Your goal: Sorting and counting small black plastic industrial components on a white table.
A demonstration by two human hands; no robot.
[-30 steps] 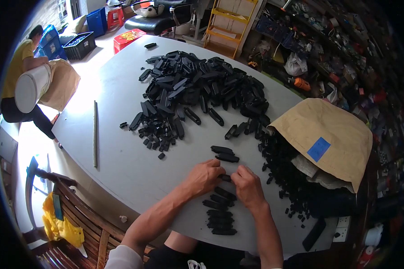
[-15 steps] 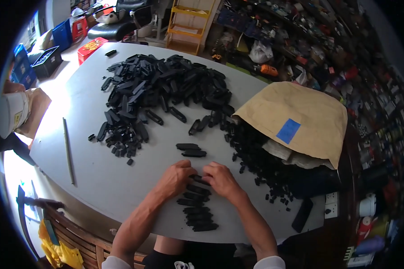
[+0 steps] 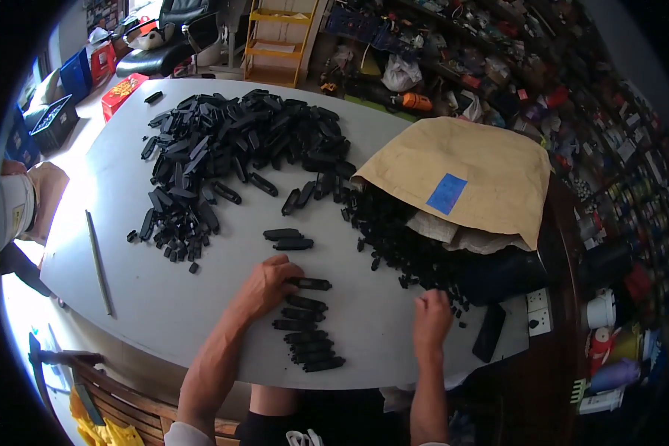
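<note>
My left hand (image 3: 264,288) grips the left end of an elongated black plastic part (image 3: 316,284) lying flat on the table. Toward me runs a column of similar black parts (image 3: 308,348), laid crosswise; two more parts (image 3: 290,244) lie just beyond the hand. Off to the right, my right hand (image 3: 432,321) is at the near edge of a spread of small black pieces (image 3: 394,241). Its fingers are drawn together, and whatever they hold is too small or hidden to make out.
A big heap of long black parts (image 3: 238,137) covers the far table, with small black bits (image 3: 175,244) at its near left. A brown paper bag (image 3: 490,171) lies open at right. A thin rod (image 3: 98,260) lies at left. Someone stands beyond the left edge, holding a white container (image 3: 15,208).
My right hand has left the part between both hands and moved right to the small pieces. My left hand stays on the part. The whole view has shifted slightly.
</note>
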